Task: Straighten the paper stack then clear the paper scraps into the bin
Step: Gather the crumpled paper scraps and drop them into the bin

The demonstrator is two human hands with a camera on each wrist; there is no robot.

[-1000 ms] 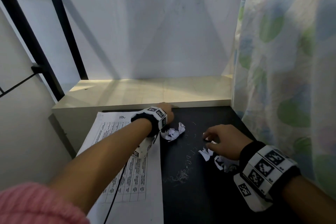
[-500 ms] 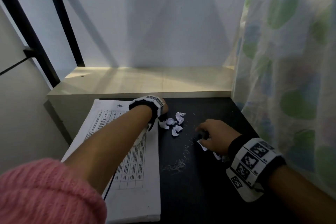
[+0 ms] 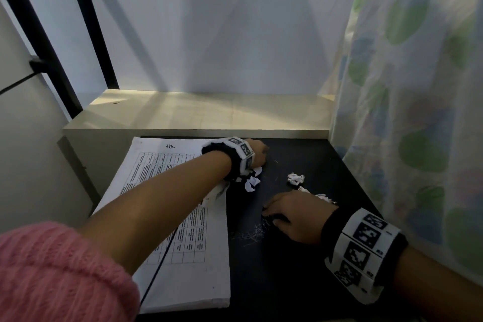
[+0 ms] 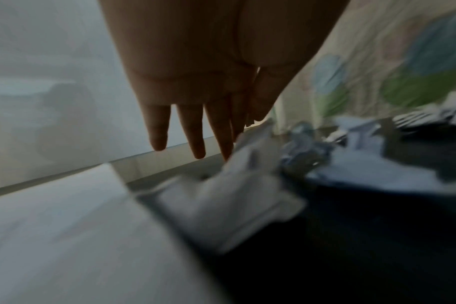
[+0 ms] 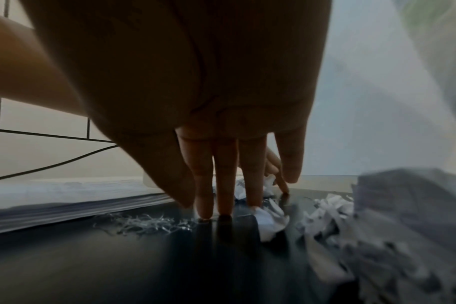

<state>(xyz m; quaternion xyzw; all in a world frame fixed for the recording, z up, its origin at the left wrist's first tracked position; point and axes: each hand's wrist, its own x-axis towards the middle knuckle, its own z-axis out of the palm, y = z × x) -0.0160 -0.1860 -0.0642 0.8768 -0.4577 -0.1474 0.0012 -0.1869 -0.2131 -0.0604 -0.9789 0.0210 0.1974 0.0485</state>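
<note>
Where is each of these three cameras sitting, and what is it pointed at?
Head: on the head, facing down at the black desk; both forearms show.
Left wrist: along the left hand toward the wall.
Right wrist: along the right hand, fingertips on the desk.
Shared: paper scraps and paper stack appear in all.

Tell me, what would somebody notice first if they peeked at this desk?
Probably the two bare hands on the black desk: the left hand far back, the right hand nearer, fingers straight down on the desktop. White paper scraps lie between them, and a printed paper stack sits on the left. A bright dotted curtain hangs along the right side.
</note>
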